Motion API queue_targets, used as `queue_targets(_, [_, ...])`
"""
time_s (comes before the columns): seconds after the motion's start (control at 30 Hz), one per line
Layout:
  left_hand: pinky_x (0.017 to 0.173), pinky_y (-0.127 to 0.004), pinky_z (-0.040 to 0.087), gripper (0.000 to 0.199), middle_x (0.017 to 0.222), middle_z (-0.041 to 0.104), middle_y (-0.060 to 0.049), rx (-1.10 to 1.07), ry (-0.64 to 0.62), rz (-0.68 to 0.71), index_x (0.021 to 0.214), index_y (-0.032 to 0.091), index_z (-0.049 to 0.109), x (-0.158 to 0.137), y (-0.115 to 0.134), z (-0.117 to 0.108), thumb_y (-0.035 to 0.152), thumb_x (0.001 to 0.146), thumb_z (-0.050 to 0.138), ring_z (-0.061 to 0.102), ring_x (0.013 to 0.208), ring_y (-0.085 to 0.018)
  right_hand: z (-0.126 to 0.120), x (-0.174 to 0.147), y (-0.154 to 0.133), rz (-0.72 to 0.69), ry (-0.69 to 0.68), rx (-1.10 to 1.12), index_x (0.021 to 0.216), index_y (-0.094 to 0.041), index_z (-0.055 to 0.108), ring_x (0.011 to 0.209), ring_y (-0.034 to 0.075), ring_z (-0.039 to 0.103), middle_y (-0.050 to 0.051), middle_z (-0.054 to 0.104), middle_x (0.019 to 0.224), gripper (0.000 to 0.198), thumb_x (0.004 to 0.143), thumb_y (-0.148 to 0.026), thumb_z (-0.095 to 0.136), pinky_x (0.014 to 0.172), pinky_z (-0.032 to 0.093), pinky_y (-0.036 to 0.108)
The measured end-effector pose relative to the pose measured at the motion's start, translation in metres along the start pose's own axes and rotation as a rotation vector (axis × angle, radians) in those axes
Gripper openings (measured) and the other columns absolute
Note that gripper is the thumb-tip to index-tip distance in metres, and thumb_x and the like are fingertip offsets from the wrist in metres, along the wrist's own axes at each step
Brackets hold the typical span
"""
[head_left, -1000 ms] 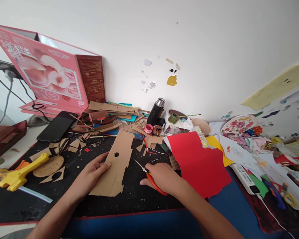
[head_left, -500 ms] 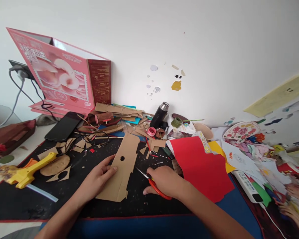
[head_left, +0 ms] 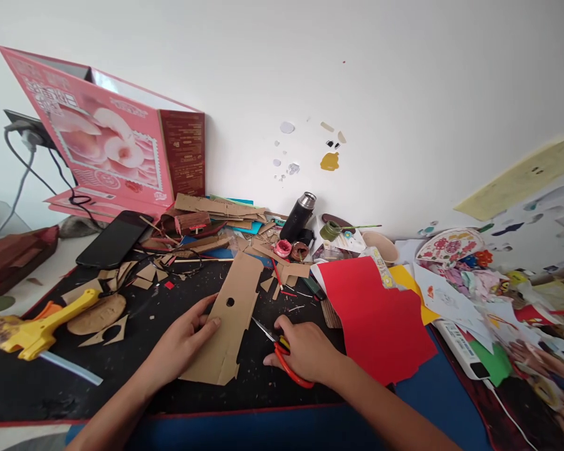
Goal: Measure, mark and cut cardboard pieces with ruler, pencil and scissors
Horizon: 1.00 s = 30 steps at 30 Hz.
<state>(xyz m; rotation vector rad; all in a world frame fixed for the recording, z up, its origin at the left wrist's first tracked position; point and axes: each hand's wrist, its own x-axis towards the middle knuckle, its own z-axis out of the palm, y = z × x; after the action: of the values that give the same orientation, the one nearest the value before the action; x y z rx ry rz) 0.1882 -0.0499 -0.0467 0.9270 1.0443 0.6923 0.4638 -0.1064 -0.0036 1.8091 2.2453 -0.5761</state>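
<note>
A long brown cardboard piece (head_left: 223, 344) with a round hole near its upper half is pinched along its left edge by my left hand (head_left: 188, 335). Small notches show along its right edge. My right hand (head_left: 303, 347) is closed on red-handled scissors (head_left: 284, 360). Their blades point up and left, with the tips close to the cardboard's right edge; whether they touch it I cannot tell. Small paper scraps and a thin red stick (head_left: 277, 275) lie beyond the scissors on the black mat (head_left: 141, 357).
A yellow glue gun (head_left: 42, 329) and cardboard offcuts lie at left, near a phone (head_left: 115, 239). Cardboard strips, paint jars (head_left: 282, 248) and a black flask (head_left: 298, 216) stand along the wall. Red paper (head_left: 376, 319) and a white power strip (head_left: 460, 351) are at right; another person's hands (head_left: 540, 369) show at far right.
The view has turned slightly, shifting most things left. My right hand and the scissors have moved a little left and down, and the blades look slightly more open. My left hand keeps its hold.
</note>
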Motion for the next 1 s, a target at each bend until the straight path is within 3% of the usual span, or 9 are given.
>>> queue_targets(0.2, [0.073, -0.041, 0.066, 0.088, 0.108, 0.085, -0.011, 0.052, -0.004, 0.038, 0.15, 0.023, 0.056, 0.003, -0.007, -0.003, 0.061, 0.077, 0.086, 0.082, 0.096, -0.039, -0.012, -0.003, 0.001, -0.019, -0.054, 0.027, 0.133, -0.021, 0.063, 0.082, 0.031, 0.076, 0.006, 0.079, 0.086, 0.062, 0.09, -0.062, 0.08, 0.063, 0.036, 0.03])
queue_targets(0.33, [0.071, -0.042, 0.066, 0.084, 0.108, 0.085, -0.012, -0.062, 0.011, 0.001, 0.145, 0.023, 0.059, 0.001, -0.002, -0.003, 0.058, 0.075, 0.088, 0.082, 0.091, -0.038, -0.031, 0.0, 0.001, -0.039, -0.071, -0.031, 0.124, -0.023, 0.071, 0.088, 0.031, 0.077, 0.008, 0.081, 0.092, 0.05, 0.092, -0.06, 0.08, 0.066, 0.039, 0.03])
queue_targets(0.43, [0.058, -0.036, 0.063, 0.072, 0.102, 0.085, -0.011, -0.188, 0.131, -0.002, 0.135, 0.022, 0.065, -0.004, 0.007, -0.002, 0.047, 0.073, 0.09, 0.08, 0.071, -0.031, -0.044, 0.002, 0.002, -0.05, -0.068, -0.047, 0.123, -0.024, 0.075, 0.092, 0.032, 0.077, 0.01, 0.082, 0.097, 0.048, 0.091, -0.059, 0.08, 0.068, 0.042, 0.031])
queue_targets(0.5, [0.048, -0.032, 0.059, 0.064, 0.094, 0.084, -0.009, -0.244, 0.226, 0.002, 0.13, 0.022, 0.068, -0.006, 0.012, -0.001, 0.039, 0.072, 0.09, 0.076, 0.059, -0.028, -0.053, 0.002, 0.003, -0.055, -0.112, -0.029, 0.126, -0.025, 0.076, 0.092, 0.031, 0.077, 0.008, 0.082, 0.095, 0.043, 0.092, -0.049, 0.081, 0.069, 0.043, 0.03])
queue_targets(0.57, [0.043, -0.03, 0.056, 0.059, 0.089, 0.084, -0.007, -0.279, 0.29, -0.006, 0.128, 0.022, 0.069, -0.007, 0.015, -0.001, 0.034, 0.073, 0.088, 0.073, 0.053, -0.025, -0.062, 0.002, 0.004, -0.078, -0.167, 0.0, 0.13, -0.027, 0.077, 0.093, 0.029, 0.077, 0.006, 0.083, 0.096, 0.038, 0.093, -0.034, 0.079, 0.069, 0.044, 0.029])
queue_targets(0.67, [0.042, -0.028, 0.055, 0.054, 0.091, 0.084, -0.007, -0.302, 0.359, -0.018, 0.127, 0.023, 0.07, -0.006, 0.013, -0.003, 0.028, 0.075, 0.085, 0.072, 0.052, -0.023, -0.072, 0.005, 0.002, -0.078, -0.144, 0.065, 0.131, -0.025, 0.077, 0.098, 0.028, 0.077, 0.007, 0.084, 0.103, 0.035, 0.096, -0.032, 0.076, 0.072, 0.045, 0.029])
queue_targets(0.8, [0.042, -0.026, 0.054, 0.053, 0.092, 0.084, -0.006, -0.331, 0.409, -0.025, 0.129, 0.024, 0.07, -0.003, 0.008, -0.006, 0.025, 0.078, 0.084, 0.073, 0.052, -0.022, -0.072, 0.027, -0.003, 0.009, 0.03, 0.274, 0.127, -0.022, 0.077, 0.079, 0.022, 0.077, 0.005, 0.083, 0.093, 0.032, 0.102, -0.04, 0.07, 0.068, 0.045, 0.028])
queue_targets(0.9, [0.041, -0.024, 0.053, 0.055, 0.087, 0.083, -0.005, -0.355, 0.419, -0.02, 0.13, 0.024, 0.071, -0.001, 0.006, -0.008, 0.028, 0.078, 0.085, 0.072, 0.051, -0.021, -0.063, 0.056, -0.008, 0.058, 0.072, 0.492, 0.125, -0.021, 0.074, 0.055, 0.015, 0.071, 0.001, 0.08, 0.083, 0.036, 0.104, -0.049, 0.065, 0.062, 0.046, 0.026])
queue_targets(1.0, [0.041, -0.025, 0.053, 0.056, 0.087, 0.083, -0.004, -0.386, 0.381, -0.007, 0.129, 0.024, 0.071, 0.0, 0.004, -0.01, 0.034, 0.076, 0.087, 0.072, 0.052, -0.022, -0.051, 0.091, -0.013, 0.091, 0.103, 0.652, 0.112, -0.02, 0.073, 0.047, 0.012, 0.068, 0.0, 0.078, 0.077, 0.037, 0.104, -0.056, 0.066, 0.052, 0.044, 0.022])
